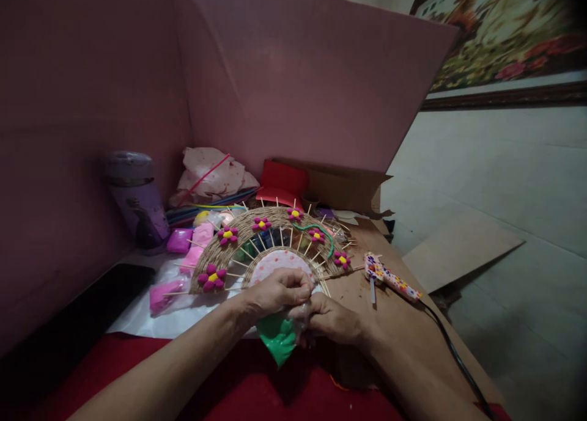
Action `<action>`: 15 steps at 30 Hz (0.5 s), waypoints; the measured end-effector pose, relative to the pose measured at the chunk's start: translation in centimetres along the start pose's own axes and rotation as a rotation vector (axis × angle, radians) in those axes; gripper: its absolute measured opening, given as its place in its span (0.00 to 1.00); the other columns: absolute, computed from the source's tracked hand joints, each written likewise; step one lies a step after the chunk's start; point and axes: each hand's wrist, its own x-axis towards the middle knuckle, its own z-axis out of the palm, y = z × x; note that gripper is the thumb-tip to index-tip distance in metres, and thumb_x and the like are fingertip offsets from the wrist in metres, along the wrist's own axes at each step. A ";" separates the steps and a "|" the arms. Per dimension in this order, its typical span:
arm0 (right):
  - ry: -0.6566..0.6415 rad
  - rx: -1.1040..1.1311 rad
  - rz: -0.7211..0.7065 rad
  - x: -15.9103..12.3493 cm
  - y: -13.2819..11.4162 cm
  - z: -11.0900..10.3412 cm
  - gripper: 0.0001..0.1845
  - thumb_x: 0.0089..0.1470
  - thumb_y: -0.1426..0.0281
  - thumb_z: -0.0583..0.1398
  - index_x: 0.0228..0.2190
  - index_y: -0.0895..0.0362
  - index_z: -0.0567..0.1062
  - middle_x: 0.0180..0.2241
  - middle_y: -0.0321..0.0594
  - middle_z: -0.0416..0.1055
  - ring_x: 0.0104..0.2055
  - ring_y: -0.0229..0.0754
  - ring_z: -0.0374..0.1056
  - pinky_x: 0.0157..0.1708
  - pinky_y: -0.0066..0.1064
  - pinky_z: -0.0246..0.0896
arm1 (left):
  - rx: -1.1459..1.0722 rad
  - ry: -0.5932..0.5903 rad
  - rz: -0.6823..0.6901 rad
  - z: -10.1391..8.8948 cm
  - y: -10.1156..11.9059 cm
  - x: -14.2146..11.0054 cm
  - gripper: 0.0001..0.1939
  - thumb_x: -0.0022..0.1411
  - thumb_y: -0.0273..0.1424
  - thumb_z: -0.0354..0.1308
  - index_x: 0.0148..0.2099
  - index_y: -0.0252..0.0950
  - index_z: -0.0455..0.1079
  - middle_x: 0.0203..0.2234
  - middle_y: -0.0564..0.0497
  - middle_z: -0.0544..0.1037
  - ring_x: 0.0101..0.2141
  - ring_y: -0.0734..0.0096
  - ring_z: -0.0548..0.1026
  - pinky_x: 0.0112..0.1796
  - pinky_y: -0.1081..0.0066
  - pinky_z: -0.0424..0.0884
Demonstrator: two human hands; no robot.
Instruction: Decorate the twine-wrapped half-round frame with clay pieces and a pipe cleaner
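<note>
Both hands meet over the table's front edge at a transparent bag of green clay (278, 338), which hangs below them. My left hand (282, 291) pinches the top of the bag, fingers curled. My right hand (334, 317) is closed on the bag's right side; its fingertips are partly hidden. Just behind them lies a half-round fan of twine and thin sticks (245, 228), decorated with several magenta flowers with yellow centres. A thin green clay strand (326, 233) curves between flowers on its right side. The dotted pale centre (280, 263) is partly covered by my left hand.
A patterned glue gun (392, 277) with a black cord lies right, on brown cardboard (389, 341). Packets of pink clay (165, 296) and a purple tumbler (137, 204) stand left, near a black flat object (82, 323). Pink panels rise behind, with crumpled dotted material (213, 173) before them.
</note>
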 end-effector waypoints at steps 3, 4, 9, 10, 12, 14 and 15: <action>0.017 0.023 -0.018 0.0 0.1 0.1 0.22 0.48 0.54 0.61 0.23 0.62 0.75 0.20 0.35 0.66 0.20 0.30 0.59 0.22 0.22 0.54 | -0.014 0.072 0.047 0.3 -0.2 0.1 0.22 0.47 0.45 0.63 0.22 0.33 0.59 0.17 0.57 0.58 0.20 0.80 0.55 0.22 0.75 0.49; 0.029 0.025 -0.032 0.0 0.2 0.1 0.22 0.47 0.54 0.61 0.24 0.63 0.75 0.21 0.35 0.67 0.21 0.30 0.59 0.22 0.22 0.54 | -0.014 0.096 0.066 0.4 -0.3 0.2 0.22 0.47 0.44 0.63 0.22 0.33 0.59 0.17 0.57 0.59 0.21 0.80 0.55 0.23 0.75 0.49; 0.196 0.080 -0.117 0.5 0.2 0.7 0.15 0.46 0.59 0.61 0.22 0.60 0.74 0.20 0.33 0.64 0.21 0.31 0.57 0.22 0.23 0.53 | -0.079 0.250 0.116 0.1 -0.6 0.8 0.21 0.43 0.41 0.67 0.23 0.32 0.62 0.18 0.56 0.63 0.21 0.80 0.58 0.23 0.77 0.53; 0.261 0.064 -0.166 0.7 0.2 0.8 0.13 0.47 0.62 0.60 0.22 0.60 0.73 0.19 0.33 0.64 0.22 0.32 0.57 0.22 0.23 0.53 | -0.104 0.296 0.133 0.1 -0.5 0.9 0.20 0.43 0.41 0.68 0.25 0.32 0.64 0.19 0.56 0.64 0.22 0.80 0.60 0.23 0.77 0.55; 0.415 -0.018 -0.285 1.0 0.2 0.6 0.10 0.48 0.67 0.57 0.21 0.59 0.73 0.19 0.33 0.63 0.22 0.32 0.56 0.23 0.24 0.53 | -0.155 0.387 0.176 0.0 -0.3 0.9 0.18 0.46 0.42 0.66 0.28 0.32 0.66 0.23 0.54 0.68 0.23 0.79 0.63 0.25 0.78 0.59; 0.599 -0.129 -0.385 1.1 0.2 0.2 0.09 0.47 0.72 0.55 0.21 0.58 0.74 0.18 0.33 0.62 0.21 0.33 0.54 0.22 0.24 0.51 | -0.210 0.458 0.199 0.0 -0.1 0.8 0.18 0.51 0.44 0.63 0.32 0.32 0.67 0.26 0.53 0.70 0.25 0.78 0.67 0.27 0.77 0.62; 0.690 -0.179 -0.420 1.2 0.1 -0.1 0.09 0.47 0.73 0.54 0.21 0.58 0.73 0.18 0.33 0.61 0.21 0.33 0.54 0.21 0.25 0.50 | -0.233 0.473 0.197 0.1 0.0 0.8 0.19 0.52 0.45 0.61 0.34 0.33 0.67 0.27 0.52 0.70 0.26 0.77 0.68 0.27 0.76 0.64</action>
